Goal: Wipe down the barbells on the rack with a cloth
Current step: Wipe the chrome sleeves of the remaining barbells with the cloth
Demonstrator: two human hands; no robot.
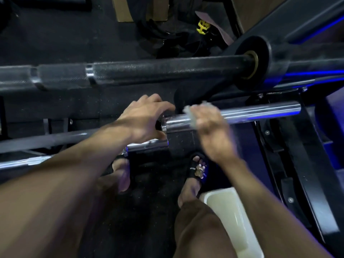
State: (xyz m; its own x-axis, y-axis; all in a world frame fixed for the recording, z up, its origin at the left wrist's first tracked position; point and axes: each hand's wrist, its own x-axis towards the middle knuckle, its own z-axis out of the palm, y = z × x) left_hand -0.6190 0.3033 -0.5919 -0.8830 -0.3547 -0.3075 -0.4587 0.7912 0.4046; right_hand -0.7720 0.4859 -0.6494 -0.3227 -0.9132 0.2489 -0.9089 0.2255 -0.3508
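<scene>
A chrome barbell sleeve (260,111) runs across the middle, ending at the right. My left hand (145,118) grips this barbell at the collar where the sleeve begins. My right hand (208,125), blurred, wraps a pale cloth (189,110) around the sleeve just right of the collar. Above lies a black knurled barbell (149,72) with a thick black collar (251,65). A lower chrome sleeve (149,147) and more bar shafts (24,162) lie at the left, partly hidden by my left forearm.
A white tub (232,220) holding pale liquid stands on the floor by my right foot. My feet in black slides (197,169) rest on dark rubber flooring. Black rack framing (297,164) with blue light runs down the right. Straps and a yellow clip (202,27) lie beyond.
</scene>
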